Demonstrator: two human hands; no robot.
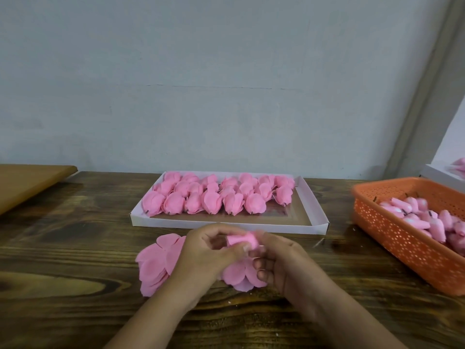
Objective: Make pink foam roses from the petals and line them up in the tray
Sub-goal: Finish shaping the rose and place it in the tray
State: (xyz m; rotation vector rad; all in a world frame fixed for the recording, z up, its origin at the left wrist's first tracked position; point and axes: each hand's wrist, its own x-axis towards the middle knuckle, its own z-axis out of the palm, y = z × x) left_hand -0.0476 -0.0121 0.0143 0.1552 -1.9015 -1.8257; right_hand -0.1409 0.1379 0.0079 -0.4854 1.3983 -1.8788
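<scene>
Head view: both hands meet just in front of the white tray (312, 197).
Left hand (208, 253): grip closed on the pink bud (242, 241), thumb on top.
Right hand (281, 260): fingers curled, pinching the bud's right end.
Bud axis: roughly left-right, parallel to the tray's near wall.
Petal stack (156, 265): on the surface, under and left of the left hand, which is nearer it.
Tray: 3 rows of finished roses (216, 195); bare floor along its near side.

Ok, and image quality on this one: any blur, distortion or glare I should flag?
Head view: motion blur on the left hand, the right hand and the rose they work; the orange basket at the right edge is smeared too. Wide-angle bending tilts the wall corner at right. Light is soft and even, with only a mild sheen on the bare tray floor. Rows of finished roses read fairly clearly.
</scene>
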